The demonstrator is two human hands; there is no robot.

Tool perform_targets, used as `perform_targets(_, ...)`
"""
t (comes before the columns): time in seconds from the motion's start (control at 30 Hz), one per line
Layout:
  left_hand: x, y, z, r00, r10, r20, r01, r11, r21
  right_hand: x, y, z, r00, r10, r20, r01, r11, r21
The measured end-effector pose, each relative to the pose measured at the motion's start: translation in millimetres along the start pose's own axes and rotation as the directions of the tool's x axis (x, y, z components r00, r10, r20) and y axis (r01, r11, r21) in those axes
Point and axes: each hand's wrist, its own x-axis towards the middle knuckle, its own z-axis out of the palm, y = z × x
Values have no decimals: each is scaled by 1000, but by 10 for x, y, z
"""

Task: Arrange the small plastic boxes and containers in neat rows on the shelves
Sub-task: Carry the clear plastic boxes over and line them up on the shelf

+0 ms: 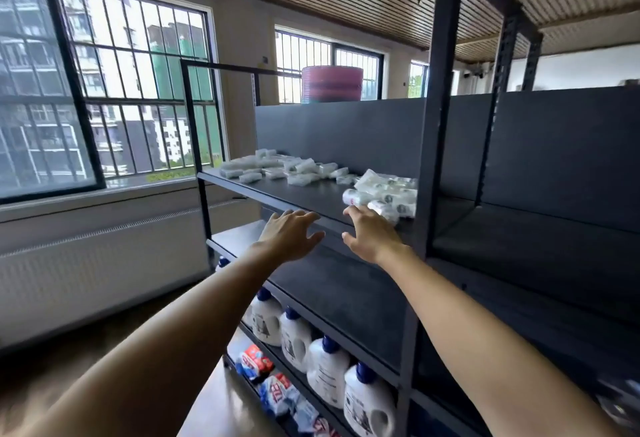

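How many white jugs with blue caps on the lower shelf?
5 at least: four jugs in a row, a fifth's cap behind the post. More may be hidden.

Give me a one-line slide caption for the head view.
Both open hands, left hand and right hand, reach toward scattered small plastic boxes on the dark shelf.

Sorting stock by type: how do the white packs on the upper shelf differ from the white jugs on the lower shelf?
The small packs lie flat and scattered in a loose pile; the jugs stand upright in a neat row. The packs look much smaller than the jugs. The jugs have blue caps; the packs show none. Both are mostly white and sit on the same dark shelving unit.
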Motion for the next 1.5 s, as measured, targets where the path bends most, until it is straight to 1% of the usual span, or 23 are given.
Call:
perform_targets(0.1,418,-294,59,1000,-16,6,15,1000,26,515,1,181,1000,-11,-24,11,1000,15)
perform_targets(0.23,1061,-627,190,999,0,36,-2,998,58,1160,39,376,999,-23,-38,24,999,26)
perform_targets(0.43,1782,-1058,515,998,-16,-55,16,1000,2,1990,235,737,1000,-28,-14,28,1000,-7)
perform_targets(0.53,2006,-1280,690,999,-30,-35,29,999,-21,2341,298,923,1000,-13,21,13,1000,-23)
perform_targets(0.7,2418,-1732,1022,999,-34,-20,32,997,-65,2889,329,1230,998,-2,58,9,993,-115)
perform_targets(0.87,2965,-2128,1420,1000,-8,-24,5,990,-141,3428,411,1579,996,70,56,-63,991,-114)
perform_targets(1.03,3561,-2520,1757,997,80,2,-78,977,-196,3942,491,1870,986,165,32,-161,982,-96)
perform_targets(1.13,3921,-2744,1893,992,118,54,-101,963,-252,4247,523,1940,975,223,17,-221,970,-100)
perform_targets(1.27,4297,-2977,2073,962,231,144,-179,935,-307,4585,571,2039,965,262,-15,-262,961,-91)
perform_targets(1.5,4631,-3208,2333,899,413,144,-328,855,-402,4985,592,2229,932,358,-60,-361,931,-52)
